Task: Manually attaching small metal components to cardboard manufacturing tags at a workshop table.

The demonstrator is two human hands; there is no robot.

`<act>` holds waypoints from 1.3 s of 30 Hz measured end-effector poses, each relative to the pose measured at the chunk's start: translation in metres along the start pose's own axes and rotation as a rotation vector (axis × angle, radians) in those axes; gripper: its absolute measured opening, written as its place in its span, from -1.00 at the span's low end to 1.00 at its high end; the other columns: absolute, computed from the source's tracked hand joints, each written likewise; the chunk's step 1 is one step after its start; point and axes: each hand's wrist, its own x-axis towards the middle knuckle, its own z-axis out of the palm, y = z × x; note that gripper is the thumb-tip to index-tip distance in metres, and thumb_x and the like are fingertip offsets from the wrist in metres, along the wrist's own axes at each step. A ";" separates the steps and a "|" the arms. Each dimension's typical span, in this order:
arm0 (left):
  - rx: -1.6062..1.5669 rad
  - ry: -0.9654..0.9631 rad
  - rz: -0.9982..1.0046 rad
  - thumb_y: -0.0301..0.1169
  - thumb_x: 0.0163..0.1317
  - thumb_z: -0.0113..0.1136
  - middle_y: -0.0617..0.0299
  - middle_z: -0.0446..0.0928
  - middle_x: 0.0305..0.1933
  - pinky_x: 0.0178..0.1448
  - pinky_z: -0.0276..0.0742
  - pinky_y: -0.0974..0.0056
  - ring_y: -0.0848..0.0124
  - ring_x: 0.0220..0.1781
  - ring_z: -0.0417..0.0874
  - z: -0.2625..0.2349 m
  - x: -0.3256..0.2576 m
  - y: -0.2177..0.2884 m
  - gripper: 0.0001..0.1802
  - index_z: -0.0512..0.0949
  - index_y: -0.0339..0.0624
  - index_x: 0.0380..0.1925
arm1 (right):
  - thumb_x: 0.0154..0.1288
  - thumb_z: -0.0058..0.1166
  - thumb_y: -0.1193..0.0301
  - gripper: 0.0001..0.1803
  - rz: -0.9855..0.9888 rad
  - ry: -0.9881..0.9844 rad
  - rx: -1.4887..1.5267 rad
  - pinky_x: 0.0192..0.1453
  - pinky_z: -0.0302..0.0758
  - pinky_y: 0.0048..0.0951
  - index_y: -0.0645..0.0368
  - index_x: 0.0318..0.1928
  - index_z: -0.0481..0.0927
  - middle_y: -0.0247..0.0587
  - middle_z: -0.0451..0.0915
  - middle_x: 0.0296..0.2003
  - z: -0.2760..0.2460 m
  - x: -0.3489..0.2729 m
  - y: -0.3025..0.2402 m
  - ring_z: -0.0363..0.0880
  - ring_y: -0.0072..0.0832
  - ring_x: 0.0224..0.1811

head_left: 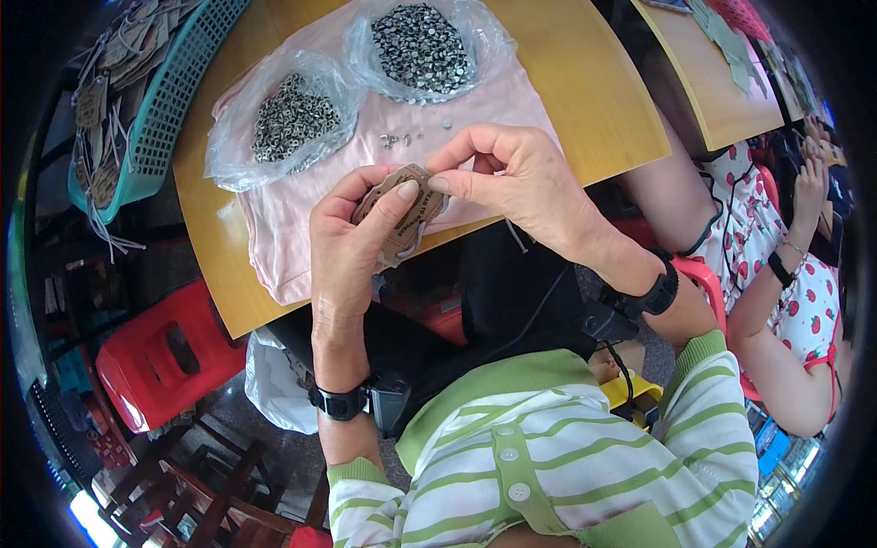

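I see the pink cloth (301, 228) on the table (585, 100), two open bags of metal studs (422, 46) at its far end. Near its front edge, left hand (343, 247) clamps a brown card tag (402, 215); right hand (521, 183) pinches its top. Risk: a tiny stud slips and drops off the edge.

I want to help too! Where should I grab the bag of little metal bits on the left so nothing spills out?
Probably hold the left plastic bag by its rolled-down rim on the near side, reaching in from the table's front edge. Its mouth lies wide open and the thin film is floppy, so gathering the rim upward should keep the metal pieces in. The left hand and right hand are busy with a cardboard tag.
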 end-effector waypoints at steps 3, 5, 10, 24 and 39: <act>0.020 -0.025 -0.040 -0.39 0.22 0.30 0.24 0.65 -0.23 -0.18 0.55 0.47 0.56 -0.26 0.64 -0.003 0.000 0.001 -0.75 0.59 -0.26 -0.14 | 0.24 0.20 0.45 -0.86 0.009 0.012 0.019 -0.33 0.40 -0.67 0.29 -0.28 0.64 -0.46 0.56 -0.48 0.002 0.000 0.003 0.40 -0.77 -0.45; -0.054 -0.054 -0.037 -0.40 0.23 0.29 0.25 0.65 -0.23 -0.20 0.55 0.47 0.56 -0.25 0.65 -0.004 0.000 0.001 -0.77 0.60 -0.25 -0.15 | 0.24 0.20 0.45 -0.86 0.013 -0.015 0.048 -0.34 0.40 -0.66 0.29 -0.27 0.63 -0.46 0.56 -0.47 0.001 0.001 0.002 0.39 -0.77 -0.45; -0.110 -0.109 -0.041 -0.41 0.24 0.27 0.27 0.64 -0.23 -0.18 0.55 0.46 0.57 -0.24 0.64 -0.007 0.000 0.001 -0.80 0.56 -0.22 -0.16 | 0.25 0.17 0.47 -0.86 -0.040 -0.081 0.167 -0.33 0.40 -0.66 0.29 -0.24 0.62 -0.46 0.55 -0.46 0.003 0.004 0.006 0.39 -0.75 -0.44; -0.138 -0.005 -0.017 -0.50 0.16 0.33 0.14 0.59 -0.07 -0.15 0.60 0.39 0.47 -0.14 0.62 -0.007 -0.010 0.003 -0.60 0.47 -0.26 0.00 | 0.29 0.21 0.40 -0.83 0.180 -0.068 0.448 -0.56 0.07 -0.79 0.14 -0.15 0.59 -0.54 0.54 -0.36 -0.017 -0.004 0.000 0.22 -0.92 -0.52; -0.277 -0.136 0.064 -0.51 0.25 0.22 0.14 0.66 -0.22 -0.10 0.68 0.31 0.43 -0.20 0.68 0.003 -0.009 0.000 -0.83 0.57 -0.33 -0.17 | 0.19 0.20 0.57 -0.89 -0.153 -0.101 0.003 -0.48 0.23 -0.72 0.23 -0.25 0.60 -0.52 0.54 -0.40 -0.012 -0.015 -0.009 0.27 -0.85 -0.57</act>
